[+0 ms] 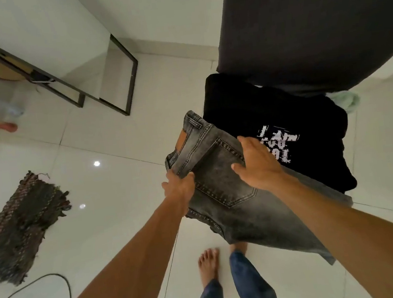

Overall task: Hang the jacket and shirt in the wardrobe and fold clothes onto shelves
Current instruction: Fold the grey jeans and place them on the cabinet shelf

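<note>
Under right hand [258, 163], faded grey denim jeans [247, 216] (stitched back pocket [221, 182])

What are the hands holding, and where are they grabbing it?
A pair of faded grey denim jeans. The left hand grips the waistband edge; the right hand holds the far folded edge beside the back pocket.

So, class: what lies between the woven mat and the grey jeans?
In the head view, only bare glossy floor tiles lie between the woven mat and the grey jeans.
</note>
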